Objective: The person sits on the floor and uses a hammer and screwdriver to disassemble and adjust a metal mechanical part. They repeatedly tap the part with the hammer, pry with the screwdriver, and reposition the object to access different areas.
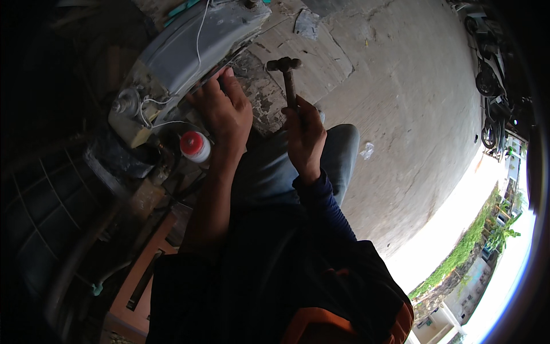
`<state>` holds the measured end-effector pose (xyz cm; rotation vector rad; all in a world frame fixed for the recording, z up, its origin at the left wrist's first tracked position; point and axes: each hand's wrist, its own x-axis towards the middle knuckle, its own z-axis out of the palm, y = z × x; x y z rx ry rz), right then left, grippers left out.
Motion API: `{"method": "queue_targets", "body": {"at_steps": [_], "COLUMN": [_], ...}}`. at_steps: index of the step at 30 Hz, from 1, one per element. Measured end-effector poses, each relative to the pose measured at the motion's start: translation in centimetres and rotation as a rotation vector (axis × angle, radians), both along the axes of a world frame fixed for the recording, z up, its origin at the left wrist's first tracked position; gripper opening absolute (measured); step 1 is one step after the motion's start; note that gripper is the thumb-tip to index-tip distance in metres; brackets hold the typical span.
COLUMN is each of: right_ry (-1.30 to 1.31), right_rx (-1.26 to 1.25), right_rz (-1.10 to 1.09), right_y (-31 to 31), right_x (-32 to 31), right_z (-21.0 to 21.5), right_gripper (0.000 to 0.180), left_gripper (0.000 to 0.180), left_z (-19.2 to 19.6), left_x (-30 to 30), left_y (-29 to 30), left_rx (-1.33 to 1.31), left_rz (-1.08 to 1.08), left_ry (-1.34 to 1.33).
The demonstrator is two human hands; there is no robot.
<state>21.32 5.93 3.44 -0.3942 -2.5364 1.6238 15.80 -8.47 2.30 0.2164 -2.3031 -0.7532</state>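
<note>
My right hand [306, 137] is closed around the handle of a hammer [285, 65], held upright with its dark metal head above my fist. At the lower edge of a large grey curved metal body [186, 51], my left hand [226, 109] has its fingers bent against a thin dark strip [215, 74]. What those fingers grip is partly hidden. A white cord [199, 43] runs over the grey body and loops near a round metal fitting [126, 102] at its left end. Just left of my left wrist stands a white bottle with a red cap [195, 146].
A flat board [321, 57] lies on the concrete floor ahead, with a scrap of plastic [307, 24] on it. Crumpled clear plastic [367, 151] rests beside my knee. An orange-brown frame [134, 286] stands at lower left. Motorcycles [487, 80] are parked far right.
</note>
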Motion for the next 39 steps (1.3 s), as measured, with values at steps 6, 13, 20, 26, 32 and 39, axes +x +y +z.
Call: {"method": "queue_targets", "body": {"at_steps": [6,13,20,26,32,39], "right_ry": [-0.005,-0.018,0.206,0.412,0.416,0.473], "right_rx": [-0.089,0.078,0.545,0.126,0.138,0.21], "right_rz": [-0.059,-0.023,0.068,0.429,0.383,0.407], "right_y": [0.4,2.4,2.0,-4.2,-5.1,-5.1], "right_x": [-0.5,-4.0,-7.0,-8.3,-8.8,-9.5], "right_z": [-0.1,-6.9,-7.4,0.5,0.4,1.4], "right_gripper": [0.028,0.026,0.024,0.021,0.016,0.009], "left_gripper": [0.014,0.022,0.035,0.036,0.034,0.033], "left_z": [0.9,1.2,0.8,0.6,0.8,0.9], "left_x": [1.0,0.6,0.5,0.6,0.5,0.5], "left_y": [0.2,0.6,0.7,0.3,0.6,0.5], "left_rx": [0.046,0.153,0.304,0.301,0.386,0.316], "left_rz": [-0.126,-0.129,-0.103,-0.128,-0.146,-0.126], "left_ry": [-0.138,-0.042,0.022,0.02,0.032,0.054]}}
